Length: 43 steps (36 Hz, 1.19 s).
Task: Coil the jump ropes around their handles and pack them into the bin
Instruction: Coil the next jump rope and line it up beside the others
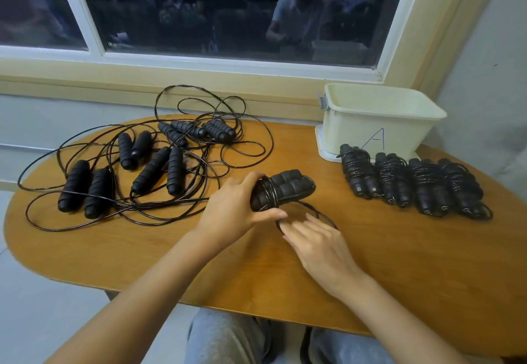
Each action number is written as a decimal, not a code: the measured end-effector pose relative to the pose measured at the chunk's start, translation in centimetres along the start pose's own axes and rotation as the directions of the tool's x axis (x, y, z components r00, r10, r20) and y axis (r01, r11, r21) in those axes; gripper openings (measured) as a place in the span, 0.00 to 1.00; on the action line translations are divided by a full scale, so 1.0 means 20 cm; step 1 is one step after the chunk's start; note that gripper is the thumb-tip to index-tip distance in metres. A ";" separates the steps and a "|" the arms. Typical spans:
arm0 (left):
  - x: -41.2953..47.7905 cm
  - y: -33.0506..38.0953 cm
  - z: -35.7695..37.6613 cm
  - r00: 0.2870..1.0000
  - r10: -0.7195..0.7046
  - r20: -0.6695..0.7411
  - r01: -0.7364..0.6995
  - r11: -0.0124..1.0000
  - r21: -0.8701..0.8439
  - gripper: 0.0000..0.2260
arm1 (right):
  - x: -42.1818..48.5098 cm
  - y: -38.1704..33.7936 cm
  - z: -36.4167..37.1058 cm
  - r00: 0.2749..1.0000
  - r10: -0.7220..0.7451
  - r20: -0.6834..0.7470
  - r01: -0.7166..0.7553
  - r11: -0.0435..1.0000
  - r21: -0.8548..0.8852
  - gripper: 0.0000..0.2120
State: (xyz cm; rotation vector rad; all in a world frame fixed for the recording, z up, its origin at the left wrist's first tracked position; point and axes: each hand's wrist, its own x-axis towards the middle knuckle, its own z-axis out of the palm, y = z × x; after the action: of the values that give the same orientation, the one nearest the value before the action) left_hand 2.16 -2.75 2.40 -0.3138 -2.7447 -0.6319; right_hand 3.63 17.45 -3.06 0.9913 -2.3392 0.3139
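Observation:
My left hand (236, 206) grips a pair of black jump rope handles (285, 189) at the table's middle, with a few turns of black cord wound round them. A loose loop of that cord (316, 212) runs down toward my right hand (313, 241), whose fingers lie relaxed over the cord's end; I cannot tell whether they pinch it. Several coiled jump ropes (413, 184) lie in a row on the right. Behind them stands the cream bin (379, 118), marked with the letter A. Several uncoiled ropes (142, 164) sprawl tangled on the left.
The oval wooden table (199, 261) ends close to my knees. A window sill and dark window run along the back wall. The bin stands on its lid at the back right corner, next to the wall.

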 end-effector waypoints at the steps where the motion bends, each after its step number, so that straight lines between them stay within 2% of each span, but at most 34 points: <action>1: 0.00 0.00 0.01 1.000 0.009 -0.013 -0.009 1.000 0.016 0.44 | -0.01 0.00 0.01 1.000 -0.006 -0.004 0.006 1.000 -0.011 0.13; 6: -0.01 -0.01 0.04 0.983 0.147 -0.114 -0.134 0.985 0.112 0.36 | -0.03 0.03 0.04 1.000 -0.007 -0.001 0.007 0.999 -0.040 0.13; 10: -0.02 -0.02 0.06 0.967 0.203 -0.155 -0.180 0.972 0.151 0.34 | -0.05 0.06 0.05 0.998 0.044 0.038 -0.043 0.999 -0.022 0.06; 16: -0.01 -0.02 0.04 0.938 0.284 -0.198 -0.249 0.951 0.184 0.31 | -0.07 0.15 0.02 0.986 0.097 0.133 -0.104 0.994 0.045 0.07; 22: 0.01 -0.05 0.02 0.937 0.251 -0.241 -0.229 0.966 0.116 0.31 | -0.09 0.26 -0.02 0.962 0.088 0.260 -0.142 0.970 0.195 0.12; 25: 0.01 -0.06 0.00 0.948 0.177 -0.266 -0.181 0.983 0.009 0.30 | -0.08 0.31 -0.04 0.969 0.070 0.237 -0.125 0.966 0.226 0.14; 32: 0.04 -0.11 -0.03 0.959 -0.017 -0.281 -0.035 0.983 -0.182 0.32 | -0.03 0.32 -0.11 0.974 0.097 0.203 -0.151 0.951 0.268 0.10; 35: 0.05 -0.14 -0.03 0.962 -0.064 -0.267 -0.004 0.969 -0.245 0.32 | -0.03 0.34 -0.12 0.980 0.084 0.182 -0.122 0.970 0.212 0.14; 40: 0.05 -0.13 -0.03 0.963 -0.076 -0.257 -0.014 0.944 -0.329 0.31 | -0.03 0.36 -0.13 0.997 0.021 0.073 -0.029 0.994 0.109 0.12; 43: 0.05 -0.12 -0.03 0.965 -0.053 -0.258 -0.034 0.947 -0.320 0.31 | -0.06 0.37 -0.14 0.998 -0.002 0.061 -0.002 0.998 0.068 0.13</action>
State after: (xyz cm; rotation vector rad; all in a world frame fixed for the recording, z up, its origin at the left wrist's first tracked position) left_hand 0.67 -4.88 2.30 -0.2657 -2.3863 -1.0480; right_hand 0.20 24.48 -1.39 1.0472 -2.3976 0.3705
